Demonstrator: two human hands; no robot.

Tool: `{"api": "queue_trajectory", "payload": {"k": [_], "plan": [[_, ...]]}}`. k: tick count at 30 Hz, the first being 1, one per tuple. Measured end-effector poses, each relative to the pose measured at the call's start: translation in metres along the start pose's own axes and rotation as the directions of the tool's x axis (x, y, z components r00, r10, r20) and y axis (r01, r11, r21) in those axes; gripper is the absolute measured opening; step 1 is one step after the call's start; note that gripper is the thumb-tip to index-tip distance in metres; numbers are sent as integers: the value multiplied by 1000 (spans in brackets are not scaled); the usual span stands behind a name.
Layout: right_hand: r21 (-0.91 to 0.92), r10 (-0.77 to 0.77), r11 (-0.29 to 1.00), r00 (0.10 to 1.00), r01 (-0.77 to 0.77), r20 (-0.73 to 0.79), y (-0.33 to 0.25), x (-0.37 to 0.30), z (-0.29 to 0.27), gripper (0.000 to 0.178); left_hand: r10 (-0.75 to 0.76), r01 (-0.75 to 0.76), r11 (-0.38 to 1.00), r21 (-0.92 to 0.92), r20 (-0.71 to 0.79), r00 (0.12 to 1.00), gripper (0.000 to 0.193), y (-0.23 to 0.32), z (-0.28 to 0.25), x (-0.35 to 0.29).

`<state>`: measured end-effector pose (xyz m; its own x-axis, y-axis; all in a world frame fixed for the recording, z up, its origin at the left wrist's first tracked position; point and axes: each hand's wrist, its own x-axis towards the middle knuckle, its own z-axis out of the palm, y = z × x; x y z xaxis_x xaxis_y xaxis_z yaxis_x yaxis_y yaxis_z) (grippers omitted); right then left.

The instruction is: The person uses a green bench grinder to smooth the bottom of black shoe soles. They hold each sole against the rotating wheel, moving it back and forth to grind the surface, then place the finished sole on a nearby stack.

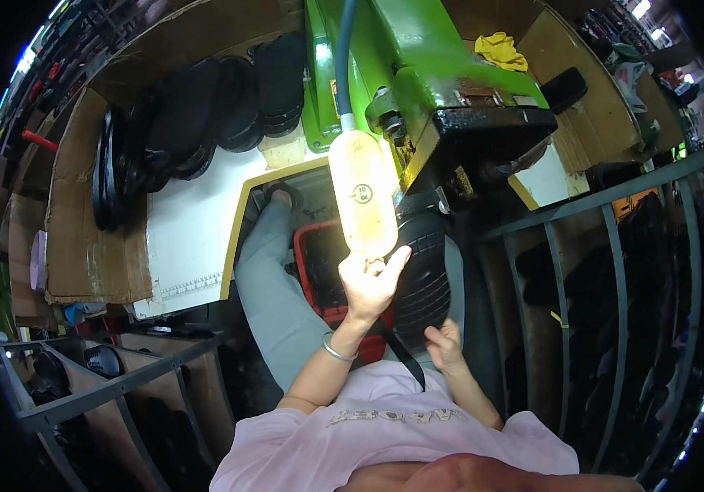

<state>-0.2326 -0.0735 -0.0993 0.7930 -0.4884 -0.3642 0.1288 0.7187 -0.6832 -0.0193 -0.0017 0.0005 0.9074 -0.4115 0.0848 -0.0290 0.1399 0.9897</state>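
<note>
A black shoe sole (422, 279) with a ridged tread stands on end over my lap, its far end under the head of a green machine (450, 74). My left hand (370, 285) grips its left edge, thumb toward the tread and the other fingers partly hidden by glare. Lower down, my right hand (445, 344) pinches the sole's near right edge. Just beyond my left hand hangs a lit, pale yellow oblong lamp (363, 176) on a blue-grey stem. The contact between sole and machine is too dark to make out.
A cardboard box (90, 271) of black soles (184, 115) sits left on the white table (192, 234). Another box (590, 90) at right has a yellow cloth (500, 52) nearby. A red bin (311, 287) stands below; metal racks (561, 279) flank me.
</note>
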Motion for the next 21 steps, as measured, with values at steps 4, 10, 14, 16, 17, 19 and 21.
{"api": "queue_trajectory", "payload": {"k": [4,10,14,16,17,19,21], "plan": [[-95,-293,955,940,280,-176,-60,14,-5,44,-51,51,956,-288,8,999,29,-6,7,-6],[-179,-493,868,846,463,-202,-149,74,14,50,-50,63,936,-345,47,998,32,-3,5,-2],[-204,-519,841,854,501,-43,-171,116,48,39,32,-29,972,-233,7,999,29,13,-18,14],[-172,-482,864,876,474,-2,-163,129,63,37,126,-129,987,-93,-33,991,25,28,-39,21],[-143,-457,878,889,457,31,-157,133,69,38,99,-99,994,-51,-5,995,24,25,-54,23],[-100,-414,901,906,421,88,-142,138,83,37,70,-69,996,-52,22,997,20,24,-82,24],[-103,-394,905,905,412,158,-127,138,96,36,8,-7,998,-61,17,1000,19,23,-109,18]]}}
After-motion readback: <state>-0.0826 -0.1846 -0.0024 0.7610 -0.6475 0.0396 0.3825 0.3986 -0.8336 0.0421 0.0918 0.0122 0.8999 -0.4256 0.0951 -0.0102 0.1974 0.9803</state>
